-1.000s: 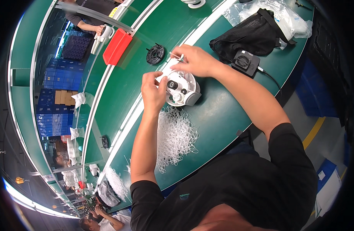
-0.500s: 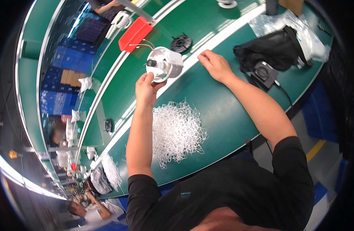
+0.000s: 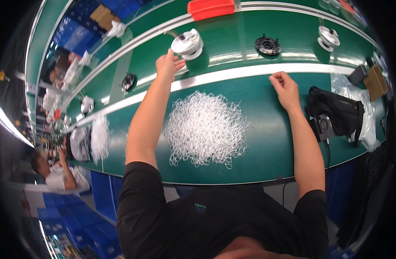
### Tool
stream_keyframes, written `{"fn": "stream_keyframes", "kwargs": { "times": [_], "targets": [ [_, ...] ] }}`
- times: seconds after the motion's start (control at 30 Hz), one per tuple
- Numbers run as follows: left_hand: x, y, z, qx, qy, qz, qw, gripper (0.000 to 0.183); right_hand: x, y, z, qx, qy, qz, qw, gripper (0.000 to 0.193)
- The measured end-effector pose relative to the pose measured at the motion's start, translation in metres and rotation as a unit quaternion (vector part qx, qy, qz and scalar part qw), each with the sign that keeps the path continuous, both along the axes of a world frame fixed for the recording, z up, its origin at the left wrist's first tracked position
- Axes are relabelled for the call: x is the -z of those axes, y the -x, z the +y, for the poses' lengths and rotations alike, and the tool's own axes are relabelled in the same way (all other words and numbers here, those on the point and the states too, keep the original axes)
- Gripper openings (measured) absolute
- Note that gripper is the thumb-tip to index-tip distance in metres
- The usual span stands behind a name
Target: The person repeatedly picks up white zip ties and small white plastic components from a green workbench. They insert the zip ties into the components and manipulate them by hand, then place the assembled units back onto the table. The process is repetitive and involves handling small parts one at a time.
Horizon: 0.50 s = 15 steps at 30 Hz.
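A white round housing point(image 3: 187, 44), with a dark part and thin wires at its top, stands on the green conveyor belt at the far side. My left hand point(image 3: 168, 67) reaches out at its lower left, fingers spread and thumb side near the rim; whether a fingertip still touches it cannot be told. Over the near table by the pale rail, my right hand point(image 3: 286, 88) is held with fingers curled in and nothing visible in them. Between my forearms lies a heap of white looped ties point(image 3: 206, 129) on the green tabletop point(image 3: 267, 146).
On the belt sit a black round grille-like part point(image 3: 267, 45), another white housing point(image 3: 328, 38) and a smaller black part point(image 3: 128, 82). A red bin point(image 3: 211, 8) stands beyond. At right lie a black bag point(image 3: 336, 108), a small dark fan device point(image 3: 324, 126) and clear plastic. A co-worker point(image 3: 60, 170) sits at left.
My left hand has set the white housing on the belt and opened its fingers. My view has swung left-to-right and levelled out; the right hand stays curled over the table.
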State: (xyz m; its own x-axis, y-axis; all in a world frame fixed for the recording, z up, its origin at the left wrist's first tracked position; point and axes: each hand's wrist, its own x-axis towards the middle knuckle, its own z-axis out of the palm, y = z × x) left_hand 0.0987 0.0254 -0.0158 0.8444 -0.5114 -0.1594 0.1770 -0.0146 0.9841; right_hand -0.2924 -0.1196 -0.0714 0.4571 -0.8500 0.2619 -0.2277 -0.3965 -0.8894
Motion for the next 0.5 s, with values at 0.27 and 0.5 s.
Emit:
{"fn": "stream_keyframes", "kwargs": {
  "times": [0.27, 0.5],
  "targets": [
    [-0.038, 0.049, 0.191, 0.013, -0.035, -0.261, 0.965, 0.02, 0.009, 0.001, -0.005, -0.02, 0.018, 0.021, 0.999, 0.021],
    [-0.025, 0.057, 0.337, -0.093, -0.133, -0.272, 0.949, 0.013, 0.016, -0.005, -0.01, -0.009, 0.043, 0.083, 0.996, 0.024]
  ]
}}
